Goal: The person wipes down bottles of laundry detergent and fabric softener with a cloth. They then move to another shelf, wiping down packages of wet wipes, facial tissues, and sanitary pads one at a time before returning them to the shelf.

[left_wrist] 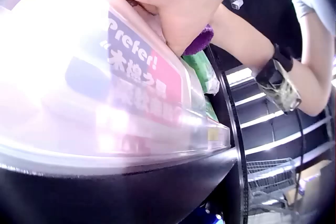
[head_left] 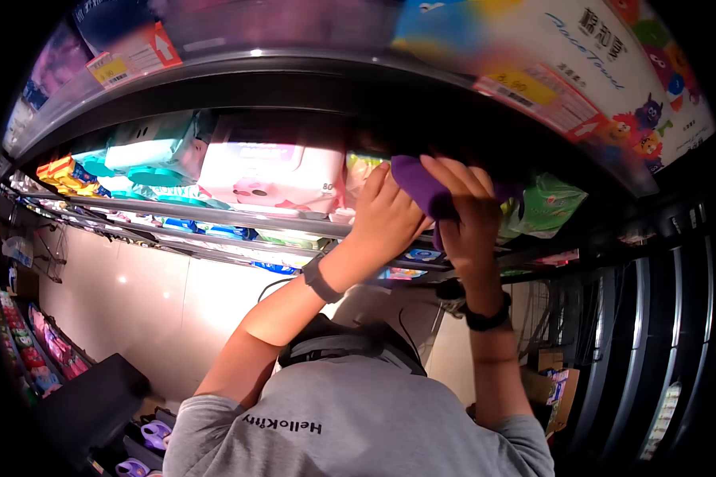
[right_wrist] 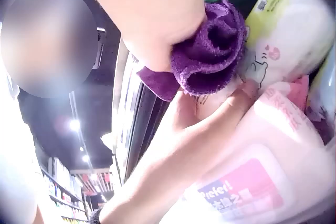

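Observation:
A purple cloth [head_left: 418, 184] is bunched up in my right hand [head_left: 471, 208], which grips it over the packs on the shelf. Its folded, fuzzy end [right_wrist: 210, 50] sticks out past the fingers in the right wrist view. My left hand [head_left: 386, 213] lies just left of the cloth with its fingers stretched onto the packs. Thumb and forefinger spread apart against a pale pack below the cloth in the right wrist view. Beside the left hand stands a pink-and-white wipes pack [head_left: 270, 171]. A white-and-yellow pack with a cartoon face [right_wrist: 273, 40] lies behind the fingers.
Green packs [head_left: 550, 205] sit to the right of the hands, teal-and-white packs [head_left: 155, 147] farther left. An upper shelf edge [head_left: 294, 67] with price tags overhangs the hands. Below runs the shelf's front rail [head_left: 215, 215]. A wire cart [left_wrist: 270, 174] stands off to the side.

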A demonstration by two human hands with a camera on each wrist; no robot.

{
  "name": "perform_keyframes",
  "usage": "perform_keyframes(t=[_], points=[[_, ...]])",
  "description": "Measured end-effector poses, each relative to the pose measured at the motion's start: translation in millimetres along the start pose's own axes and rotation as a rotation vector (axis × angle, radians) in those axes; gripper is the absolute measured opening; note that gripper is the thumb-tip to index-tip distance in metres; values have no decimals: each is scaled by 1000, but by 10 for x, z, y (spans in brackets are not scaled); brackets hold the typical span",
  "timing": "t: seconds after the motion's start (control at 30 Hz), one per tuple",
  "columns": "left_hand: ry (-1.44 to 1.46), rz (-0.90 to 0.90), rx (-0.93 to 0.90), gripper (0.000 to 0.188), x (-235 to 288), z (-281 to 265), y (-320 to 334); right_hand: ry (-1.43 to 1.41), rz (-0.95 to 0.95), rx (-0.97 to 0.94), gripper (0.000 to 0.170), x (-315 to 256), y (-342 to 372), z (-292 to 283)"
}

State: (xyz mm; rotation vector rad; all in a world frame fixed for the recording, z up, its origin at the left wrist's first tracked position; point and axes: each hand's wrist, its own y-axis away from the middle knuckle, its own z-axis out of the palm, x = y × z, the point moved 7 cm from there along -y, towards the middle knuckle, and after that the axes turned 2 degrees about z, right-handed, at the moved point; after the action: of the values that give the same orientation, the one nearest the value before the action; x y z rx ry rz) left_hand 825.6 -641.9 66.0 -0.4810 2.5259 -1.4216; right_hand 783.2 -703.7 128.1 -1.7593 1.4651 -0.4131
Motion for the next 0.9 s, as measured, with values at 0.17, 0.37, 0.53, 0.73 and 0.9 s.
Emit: perform_keyframes(t=[0.17, 0.37, 0.53, 0.73, 0.9], points=[[228, -62, 45, 36, -52, 9, 24, 71, 195, -245, 24, 63, -135, 157], [-2, -133, 203, 25, -24, 39, 117, 480, 178, -208, 21, 227, -336, 393], [77, -99, 8, 35, -88, 0, 12, 617, 86, -260, 26, 554, -700, 709], [85, -90, 86, 47, -97, -92, 56, 501, 11, -283, 35, 1469, -858, 950], [40, -49, 119, 50, -95, -48, 75, 453, -7, -367, 37, 1440, -984, 987]])
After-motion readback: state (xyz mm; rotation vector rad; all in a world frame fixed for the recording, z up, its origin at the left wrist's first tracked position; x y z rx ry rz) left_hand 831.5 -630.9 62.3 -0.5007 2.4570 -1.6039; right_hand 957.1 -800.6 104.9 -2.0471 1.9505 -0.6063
